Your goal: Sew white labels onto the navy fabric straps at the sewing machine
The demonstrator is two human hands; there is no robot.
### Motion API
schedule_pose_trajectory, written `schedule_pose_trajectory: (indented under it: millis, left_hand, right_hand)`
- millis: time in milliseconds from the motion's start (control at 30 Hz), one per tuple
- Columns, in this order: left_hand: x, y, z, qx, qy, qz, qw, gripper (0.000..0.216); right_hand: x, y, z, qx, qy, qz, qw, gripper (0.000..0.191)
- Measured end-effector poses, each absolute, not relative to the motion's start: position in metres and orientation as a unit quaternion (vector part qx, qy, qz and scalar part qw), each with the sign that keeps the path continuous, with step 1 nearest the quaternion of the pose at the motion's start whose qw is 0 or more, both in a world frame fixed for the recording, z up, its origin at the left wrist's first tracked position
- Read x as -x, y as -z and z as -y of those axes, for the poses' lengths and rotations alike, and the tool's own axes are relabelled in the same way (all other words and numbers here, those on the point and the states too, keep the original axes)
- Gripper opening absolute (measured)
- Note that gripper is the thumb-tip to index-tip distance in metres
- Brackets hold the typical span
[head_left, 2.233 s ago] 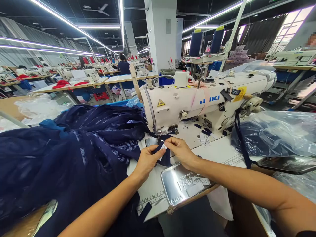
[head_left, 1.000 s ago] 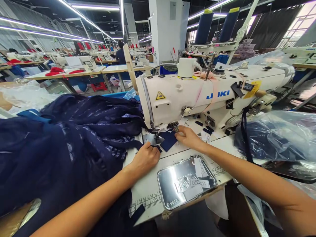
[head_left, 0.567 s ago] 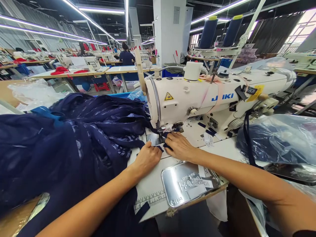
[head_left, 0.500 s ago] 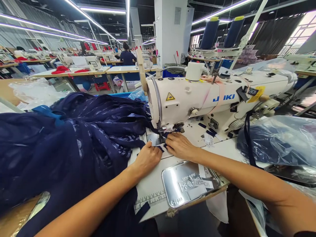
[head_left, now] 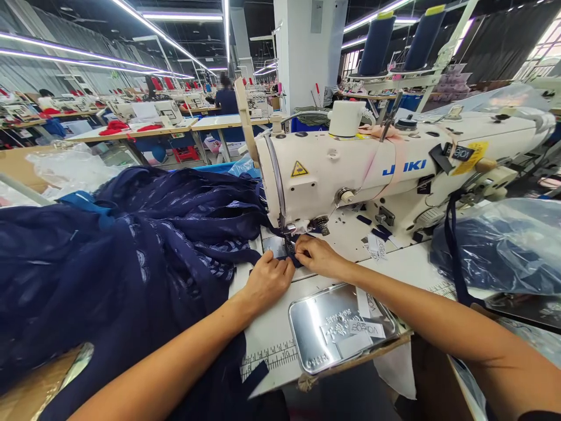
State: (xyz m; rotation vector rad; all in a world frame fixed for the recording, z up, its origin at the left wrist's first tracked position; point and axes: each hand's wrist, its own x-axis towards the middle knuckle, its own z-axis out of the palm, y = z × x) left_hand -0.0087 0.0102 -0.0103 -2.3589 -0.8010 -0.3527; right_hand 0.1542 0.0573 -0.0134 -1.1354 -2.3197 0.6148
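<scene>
A white JUKI sewing machine [head_left: 350, 169] stands across the table. Both my hands meet just in front of its needle [head_left: 287, 240]. My left hand [head_left: 267, 280] lies with fingers curled, pressing a small navy fabric piece [head_left: 300, 261] against the machine bed. My right hand [head_left: 318, 256] pinches the same piece from the right, fingertips close to the presser foot. The piece is mostly hidden under my fingers. A large heap of navy patterned fabric [head_left: 131, 251] lies to the left, touching my left forearm.
A shiny metal tray [head_left: 307, 336] with white labels [head_left: 359, 330] sits at the table's front edge. A plastic bag of navy fabric [head_left: 504, 245] lies at right. Two navy thread cones [head_left: 377, 35] stand behind the machine. Other sewing tables and a person are far back.
My hands, which held a white label at the navy piece, went down to the needle. My right hand came back from the machine's underside and now pinches the piece beside my left.
</scene>
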Motion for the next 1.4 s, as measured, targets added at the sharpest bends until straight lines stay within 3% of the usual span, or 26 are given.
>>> schedule_pose_trajectory:
  millis: [333,567,900,1133,1400]
  left_hand:
    - [0.006,0.009,-0.010,0.896,0.083,0.300,0.315,0.025]
    - [0.006,0.010,-0.013,0.909,0.068,0.311,0.268,0.025]
    - [0.017,0.001,-0.011,0.911,0.100,0.330,0.225,0.015]
    - [0.037,-0.004,-0.008,0.943,0.125,0.307,0.015,0.018]
    - [0.009,0.010,-0.015,0.911,0.143,0.381,0.072,0.017]
  right_hand:
    - [-0.155,0.010,-0.053,0.408,-0.179,0.864,0.237,0.016]
    - [-0.165,0.015,-0.050,0.352,-0.238,0.864,0.270,0.014]
    - [-0.164,0.015,-0.026,0.303,0.070,0.943,0.115,0.026]
    - [-0.182,0.007,-0.065,0.141,0.080,0.985,0.059,0.031]
    - [-0.189,0.023,-0.089,0.157,0.092,0.976,0.124,0.033]
